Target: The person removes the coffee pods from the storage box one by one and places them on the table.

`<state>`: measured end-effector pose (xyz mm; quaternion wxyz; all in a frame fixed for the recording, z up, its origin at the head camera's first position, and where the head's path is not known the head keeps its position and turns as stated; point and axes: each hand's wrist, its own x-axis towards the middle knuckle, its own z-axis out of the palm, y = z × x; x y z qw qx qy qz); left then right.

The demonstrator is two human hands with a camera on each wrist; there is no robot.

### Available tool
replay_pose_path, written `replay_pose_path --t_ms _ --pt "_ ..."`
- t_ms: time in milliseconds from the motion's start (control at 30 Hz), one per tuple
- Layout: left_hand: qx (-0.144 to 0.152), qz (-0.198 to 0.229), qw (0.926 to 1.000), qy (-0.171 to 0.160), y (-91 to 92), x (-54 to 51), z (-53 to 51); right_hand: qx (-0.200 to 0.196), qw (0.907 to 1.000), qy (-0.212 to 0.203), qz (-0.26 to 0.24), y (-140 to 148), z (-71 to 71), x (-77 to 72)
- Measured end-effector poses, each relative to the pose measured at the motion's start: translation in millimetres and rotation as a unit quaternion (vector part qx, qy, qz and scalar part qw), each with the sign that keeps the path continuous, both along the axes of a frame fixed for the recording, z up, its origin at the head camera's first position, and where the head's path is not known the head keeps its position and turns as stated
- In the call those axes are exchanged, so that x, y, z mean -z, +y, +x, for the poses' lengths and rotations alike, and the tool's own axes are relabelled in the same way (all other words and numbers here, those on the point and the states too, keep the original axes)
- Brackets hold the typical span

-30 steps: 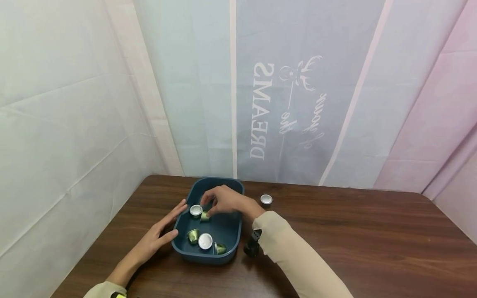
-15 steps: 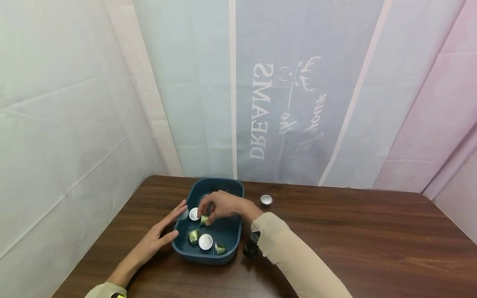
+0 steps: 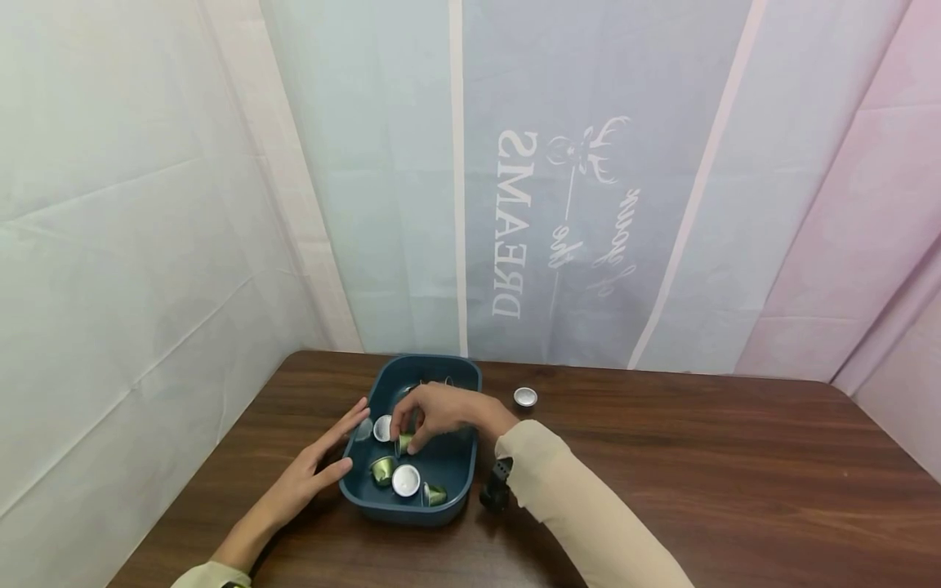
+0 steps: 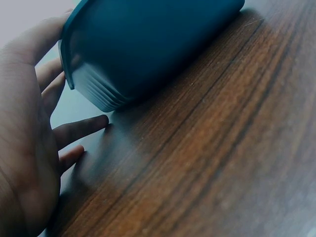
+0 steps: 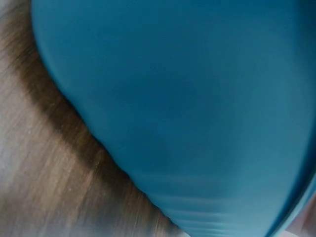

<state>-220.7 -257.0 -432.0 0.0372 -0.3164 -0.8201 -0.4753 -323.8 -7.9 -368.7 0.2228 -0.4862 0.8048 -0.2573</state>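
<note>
A blue bin (image 3: 397, 513) on the table holds several coffee capsules. My right hand (image 3: 443, 407) reaches over the bin's right rim, thumb and fingers pinching a green coffee capsule (image 3: 404, 444). Just left of those fingertips is a capsule with its silver lid up (image 3: 381, 428). Nearer me in the bin are a green capsule on its side (image 3: 381, 471), a silver-lidded one (image 3: 406, 480) and another green one (image 3: 434, 494). My left hand (image 3: 309, 469) touches the bin's left side with extended fingers. The right wrist view shows only the bin's outer wall (image 5: 173, 98), with the fingers hidden.
A single silver-lidded capsule (image 3: 525, 398) lies on the brown wooden table (image 3: 698, 474), right of the bin. A printed cloth backdrop (image 3: 397, 204) hangs behind the table's far edge. More capsules partly show at the bin's far end behind the right hand.
My right hand has come slightly nearer me inside the bin, uncovering part of the capsules at its far end. The silver-lidded capsule beside the fingers has shifted a little. My left hand stays put.
</note>
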Motion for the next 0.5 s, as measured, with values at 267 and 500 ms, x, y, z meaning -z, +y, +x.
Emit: replay_pose_path --t_ms 267,500 --pt "0.006 0.008 0.9999 -0.005 -0.1 1.0 -0.1 -0.012 0.9998 -0.013 0.009 -3.2 -0.5 2.9" --pt "-0.004 -0.004 1.0 -0.001 -0.8 0.6 -0.1 -0.03 0.9994 -0.016 0.006 -4.7 -2.3 5.4"
